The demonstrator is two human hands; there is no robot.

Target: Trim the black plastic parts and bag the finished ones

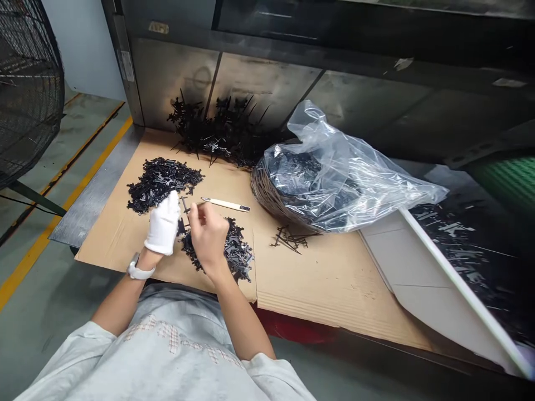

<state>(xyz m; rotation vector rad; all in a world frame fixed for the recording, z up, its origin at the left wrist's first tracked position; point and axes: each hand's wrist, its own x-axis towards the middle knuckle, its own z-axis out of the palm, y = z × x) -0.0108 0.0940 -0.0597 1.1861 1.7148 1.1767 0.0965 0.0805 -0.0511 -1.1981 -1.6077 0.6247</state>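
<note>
Pale shirt point(179, 356), gloved left hand point(163, 224), bare right hand point(208, 233), black pieces point(241, 253)

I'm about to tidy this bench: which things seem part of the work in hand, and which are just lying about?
Likely in the work:
thin black part between the white-gloved left hand and bare right hand
two heaps of small black parts beside the hands

Likely incidental:
slim white tool with pointed tip, untouched
loose thin black sticks
black wire-mesh fan
</note>
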